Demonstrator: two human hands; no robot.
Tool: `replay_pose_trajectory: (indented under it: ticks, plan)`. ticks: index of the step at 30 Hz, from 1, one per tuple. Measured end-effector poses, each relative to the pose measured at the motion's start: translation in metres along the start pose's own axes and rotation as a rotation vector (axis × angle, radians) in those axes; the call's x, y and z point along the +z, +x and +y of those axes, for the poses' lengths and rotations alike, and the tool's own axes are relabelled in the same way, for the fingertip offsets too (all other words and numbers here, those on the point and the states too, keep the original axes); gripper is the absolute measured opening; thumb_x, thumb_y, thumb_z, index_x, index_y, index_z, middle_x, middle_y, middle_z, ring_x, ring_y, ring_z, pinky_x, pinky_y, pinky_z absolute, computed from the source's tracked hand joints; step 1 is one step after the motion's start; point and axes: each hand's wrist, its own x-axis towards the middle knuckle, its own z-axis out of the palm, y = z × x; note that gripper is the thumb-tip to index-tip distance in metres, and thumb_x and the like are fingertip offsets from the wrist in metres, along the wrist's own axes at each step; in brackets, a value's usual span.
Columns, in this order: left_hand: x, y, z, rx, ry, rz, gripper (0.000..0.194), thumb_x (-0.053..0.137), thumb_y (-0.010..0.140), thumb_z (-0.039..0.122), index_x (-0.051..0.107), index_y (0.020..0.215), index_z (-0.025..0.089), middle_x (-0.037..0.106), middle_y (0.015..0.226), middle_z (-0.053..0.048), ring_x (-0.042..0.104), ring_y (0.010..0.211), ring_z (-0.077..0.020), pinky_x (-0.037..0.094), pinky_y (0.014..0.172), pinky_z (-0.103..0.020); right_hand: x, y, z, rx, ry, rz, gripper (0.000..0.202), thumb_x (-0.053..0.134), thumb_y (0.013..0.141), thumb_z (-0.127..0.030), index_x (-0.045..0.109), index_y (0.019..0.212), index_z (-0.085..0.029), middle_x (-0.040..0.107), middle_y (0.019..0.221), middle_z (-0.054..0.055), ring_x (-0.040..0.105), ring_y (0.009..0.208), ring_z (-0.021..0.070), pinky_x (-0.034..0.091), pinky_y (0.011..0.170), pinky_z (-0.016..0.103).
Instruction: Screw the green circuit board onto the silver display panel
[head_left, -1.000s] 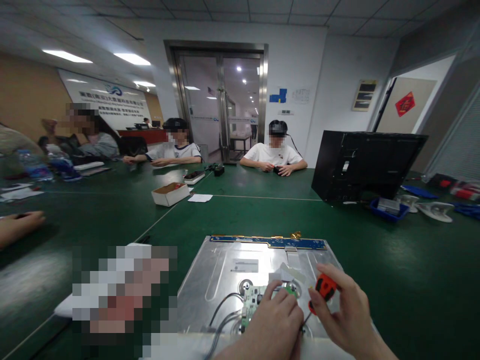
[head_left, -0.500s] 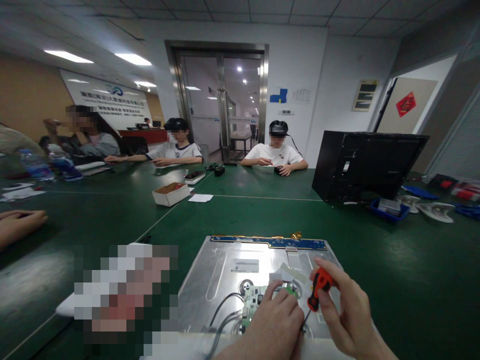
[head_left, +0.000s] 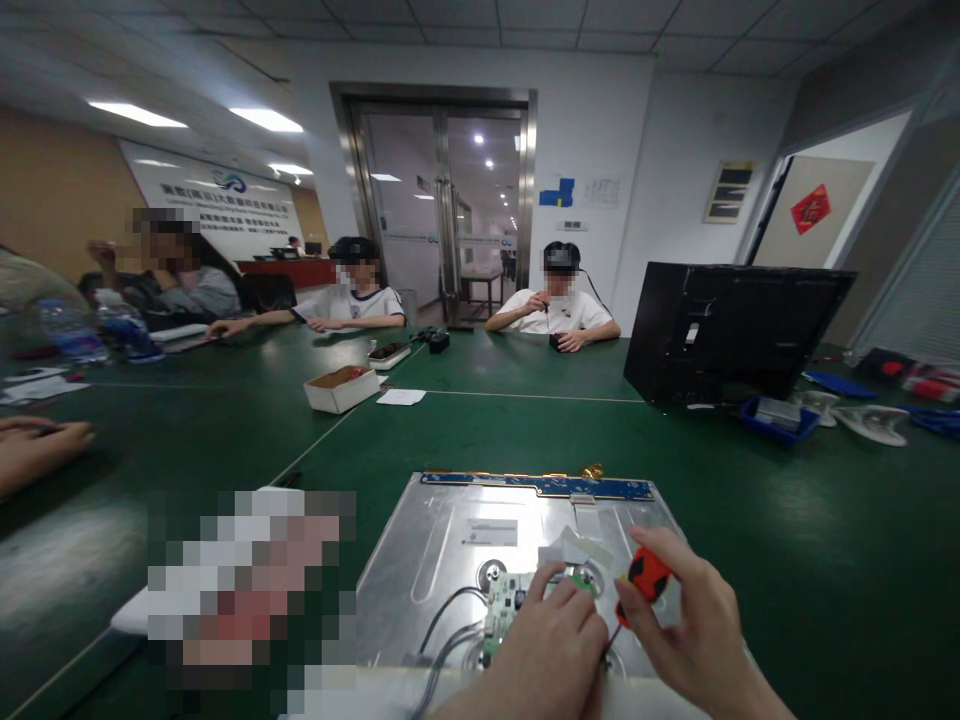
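Observation:
A red and black screwdriver [head_left: 651, 575] is in my right hand [head_left: 701, 625], its handle pinched between thumb and fingers. The shaft slants down and left to the board's right side, where my left hand hides the tip. My left hand [head_left: 547, 645] lies over the green circuit board [head_left: 504, 600], fingers bent and pressed together on it; its thumb is hidden. Under the board is the silver metal back of a display panel [head_left: 450, 560], lying flat. A blue circuit strip [head_left: 517, 484] runs along its far edge. Dark cables [head_left: 442, 650] leave the board's left side.
A black monitor [head_left: 735, 330] stands at the right, near a blue tray [head_left: 780, 418]. A small open box [head_left: 342, 388] and a paper slip [head_left: 401, 397] lie ahead on the green table [head_left: 525, 430]. Several people sit around; another person's hand [head_left: 45, 450] is at the left.
My right fingers have shifted around the screwdriver handle, which has turned and tilted more to the right. My left hand stays put. The person opposite has raised one hand holding a tool.

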Motion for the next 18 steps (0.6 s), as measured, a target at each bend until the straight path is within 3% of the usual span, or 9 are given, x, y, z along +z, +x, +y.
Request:
replay_pose_trajectory:
  ticks: [4,10,18]
  plan:
    - [0.004,-0.001,-0.001,0.007,0.019,0.028,0.010,0.063,0.091,0.023,0.062,0.100,0.018,0.070,0.101,-0.005,0.062,0.100,-0.0241,0.033,0.111,-0.046,-0.002,-0.003,0.001,0.003,0.037,-0.031,0.029,0.048,0.098,-0.024,0.052,0.127,-0.021,0.066,0.072,0.000,0.064,0.054,0.0158,0.049,0.046,0.025]
    - [0.009,-0.002,-0.002,0.009,0.043,0.060,0.010,0.067,0.086,0.020,0.059,0.092,0.018,0.069,0.095,-0.003,0.063,0.091,-0.0218,0.032,0.111,-0.044,-0.004,-0.020,0.007,0.100,0.086,-0.072,0.041,0.047,0.097,-0.023,0.049,0.138,-0.020,0.072,0.103,0.008,0.072,0.078,0.0192,0.057,0.066,0.031]
    - [0.005,-0.001,-0.001,0.011,0.030,0.050,0.009,0.064,0.089,0.023,0.062,0.095,0.016,0.070,0.098,-0.006,0.064,0.096,-0.0231,0.034,0.111,-0.046,-0.004,-0.009,0.003,0.030,0.027,-0.027,0.034,0.047,0.096,-0.021,0.051,0.130,-0.017,0.072,0.086,0.005,0.069,0.062,0.0163,0.053,0.052,0.026]
